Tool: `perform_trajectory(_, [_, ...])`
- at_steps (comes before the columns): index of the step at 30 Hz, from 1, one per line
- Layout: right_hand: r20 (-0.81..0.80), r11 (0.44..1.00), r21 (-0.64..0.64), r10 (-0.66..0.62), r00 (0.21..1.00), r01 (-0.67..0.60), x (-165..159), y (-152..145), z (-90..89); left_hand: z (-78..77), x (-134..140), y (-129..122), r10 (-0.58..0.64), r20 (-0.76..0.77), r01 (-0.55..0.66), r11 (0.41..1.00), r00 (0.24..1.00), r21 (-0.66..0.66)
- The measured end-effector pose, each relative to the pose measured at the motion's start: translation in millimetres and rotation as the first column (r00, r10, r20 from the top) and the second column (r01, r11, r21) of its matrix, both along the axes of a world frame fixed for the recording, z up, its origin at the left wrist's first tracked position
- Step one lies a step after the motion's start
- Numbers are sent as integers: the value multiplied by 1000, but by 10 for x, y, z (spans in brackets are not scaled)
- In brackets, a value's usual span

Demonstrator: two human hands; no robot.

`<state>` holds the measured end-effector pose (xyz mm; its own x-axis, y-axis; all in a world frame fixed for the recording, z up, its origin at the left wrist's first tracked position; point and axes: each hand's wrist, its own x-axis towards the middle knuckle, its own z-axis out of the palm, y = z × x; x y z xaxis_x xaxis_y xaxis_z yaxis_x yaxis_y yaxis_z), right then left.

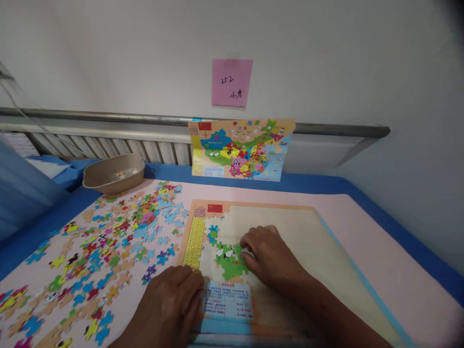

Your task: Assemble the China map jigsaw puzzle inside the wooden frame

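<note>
Right hand is resting at the green patch's right edge, left hand lying farther. Bent fingers are hiding any pinch.

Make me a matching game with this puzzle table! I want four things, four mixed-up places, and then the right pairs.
1. Paper note
2. Map sheet
3. Basin
4. Right hand

A. At the green pieces on the board
B. On the bare wall, above everything else
C. In front of the metal rail
D. At the far end of the loose pieces, on the left

Pairs: 1-B, 2-C, 3-D, 4-A
</note>
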<state>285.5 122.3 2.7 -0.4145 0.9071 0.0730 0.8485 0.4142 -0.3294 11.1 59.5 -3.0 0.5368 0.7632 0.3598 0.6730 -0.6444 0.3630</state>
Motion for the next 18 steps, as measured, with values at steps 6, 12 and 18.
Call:
perform_trajectory(6, [8, 1000, -13, -5, 1000, 5, -3, 0, -1, -2, -4, -2, -11, -29, 11, 1000, 1000, -16])
perform_trajectory(12, [14, 1000, 3, 4, 1000, -4, 19, 0, -15, -12, -7, -1, -14, -39, 13, 999, 999, -35])
perform_trajectory(18, [4, 1000, 25, 17, 1000, -17, 33, -5, -39, -16, -8, 6, -16, -37, 15, 999, 999, -45])
